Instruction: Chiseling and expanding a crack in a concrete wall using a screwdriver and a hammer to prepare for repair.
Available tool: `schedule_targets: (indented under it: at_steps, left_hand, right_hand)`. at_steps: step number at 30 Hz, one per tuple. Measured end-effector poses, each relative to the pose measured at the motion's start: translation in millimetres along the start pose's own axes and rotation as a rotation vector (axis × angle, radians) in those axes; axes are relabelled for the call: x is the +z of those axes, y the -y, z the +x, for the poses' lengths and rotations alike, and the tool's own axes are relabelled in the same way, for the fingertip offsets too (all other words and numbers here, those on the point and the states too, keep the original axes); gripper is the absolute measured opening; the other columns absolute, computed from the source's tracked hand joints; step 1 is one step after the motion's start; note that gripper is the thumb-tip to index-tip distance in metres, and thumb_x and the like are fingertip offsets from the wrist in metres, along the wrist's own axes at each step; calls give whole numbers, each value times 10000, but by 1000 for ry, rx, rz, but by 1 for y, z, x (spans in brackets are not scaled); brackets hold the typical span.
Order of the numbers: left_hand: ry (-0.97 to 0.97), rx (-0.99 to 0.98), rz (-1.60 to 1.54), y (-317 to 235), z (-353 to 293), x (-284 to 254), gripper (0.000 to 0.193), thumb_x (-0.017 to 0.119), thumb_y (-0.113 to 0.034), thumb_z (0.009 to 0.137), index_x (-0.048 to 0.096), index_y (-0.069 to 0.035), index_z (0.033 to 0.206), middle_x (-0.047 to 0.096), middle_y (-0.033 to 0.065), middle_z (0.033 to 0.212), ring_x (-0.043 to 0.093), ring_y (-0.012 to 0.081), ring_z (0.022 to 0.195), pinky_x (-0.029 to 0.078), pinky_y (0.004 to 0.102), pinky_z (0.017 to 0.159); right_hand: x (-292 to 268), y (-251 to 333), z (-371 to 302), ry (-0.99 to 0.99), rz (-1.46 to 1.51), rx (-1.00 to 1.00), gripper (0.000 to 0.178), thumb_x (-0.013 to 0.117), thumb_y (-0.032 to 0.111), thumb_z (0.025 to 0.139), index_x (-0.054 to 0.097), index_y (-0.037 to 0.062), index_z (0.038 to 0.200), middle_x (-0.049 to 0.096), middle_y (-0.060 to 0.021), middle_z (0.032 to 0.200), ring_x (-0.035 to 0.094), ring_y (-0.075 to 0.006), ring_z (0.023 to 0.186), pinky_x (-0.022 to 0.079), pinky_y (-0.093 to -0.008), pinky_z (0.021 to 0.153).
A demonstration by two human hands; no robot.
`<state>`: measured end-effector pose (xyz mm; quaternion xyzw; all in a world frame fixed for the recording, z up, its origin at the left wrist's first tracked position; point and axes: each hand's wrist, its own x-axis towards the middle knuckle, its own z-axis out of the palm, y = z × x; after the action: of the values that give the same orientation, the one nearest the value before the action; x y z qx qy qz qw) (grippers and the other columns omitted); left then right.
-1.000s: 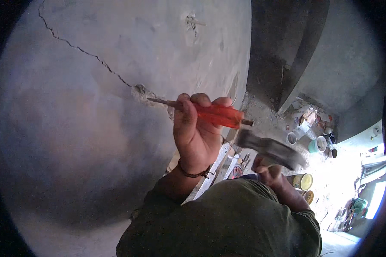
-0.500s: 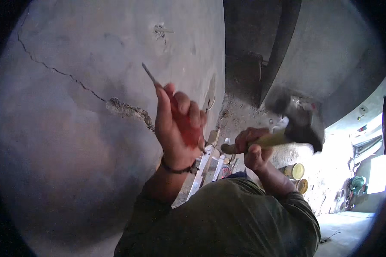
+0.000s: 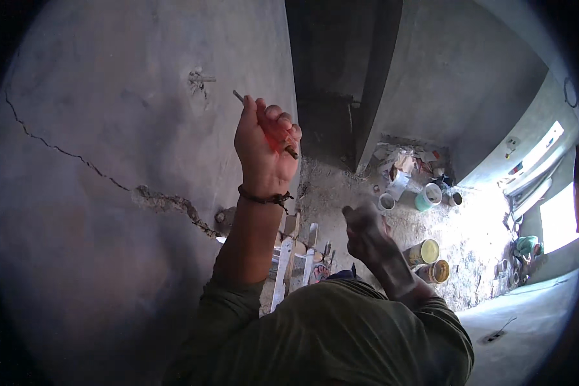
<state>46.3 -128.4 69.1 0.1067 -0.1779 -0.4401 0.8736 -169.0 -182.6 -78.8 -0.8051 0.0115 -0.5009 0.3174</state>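
My left hand [image 3: 268, 145] is raised beside the grey wall [image 3: 109, 257], its fingers closed around a thin metal chisel [image 3: 291, 152]. The chisel's narrow end sticks out above my thumb, and its blunt end shows below the fingers. A red patch shows between the fingers and palm. Lower and to the right, my right hand [image 3: 370, 235] is smeared by motion and closed on the hammer, whose head I cannot make out. Left of my left wrist, a crack [image 3: 71, 153] runs down the wall into a rough chipped gouge [image 3: 167, 201].
A hole with a short stub [image 3: 202, 79] marks the upper wall. Below my arms stands a wooden ladder [image 3: 282, 273]. Yellowish buckets [image 3: 424, 252], a pale green bucket [image 3: 428, 197] and rubble sit on the floor at right. Bright light enters through an opening [image 3: 558, 222].
My left hand has risen with the chisel, which is tilted differently. The right hand has dropped slightly, and the hammer head, plain before, no longer shows clearly. The view has shifted right.
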Motion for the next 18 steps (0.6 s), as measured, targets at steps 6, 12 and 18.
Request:
schedule_targets:
  at_steps: [6, 12, 18]
  left_hand:
    - [-24, 4, 38, 4, -4, -6, 300, 427, -320, 959, 608, -115, 834, 573, -1, 670, 544, 150, 587, 412, 293, 551]
    - [-102, 92, 11, 8, -11, -7, 302, 412, -321, 963, 599, -122, 835, 571, 0, 670, 545, 164, 570, 394, 299, 551]
    - [-153, 147, 139, 0, -13, -4, 255, 420, -374, 962, 505, -176, 826, 539, -22, 647, 499, 137, 506, 369, 301, 529]
  right_hand:
    - [4, 6, 31, 90, -238, 148, 224, 701, 98, 685, 527, 38, 812, 554, -103, 669, 587, -249, 562, 457, -347, 512]
    - [7, -1, 10, 63, -178, -92, 240, 697, 97, 664, 534, 14, 819, 549, -101, 663, 568, -262, 545, 432, -332, 489]
    - [16, 1, 18, 33, -224, -75, 202, 673, 92, 709, 534, 9, 830, 582, -128, 701, 586, -298, 564, 471, -355, 523]
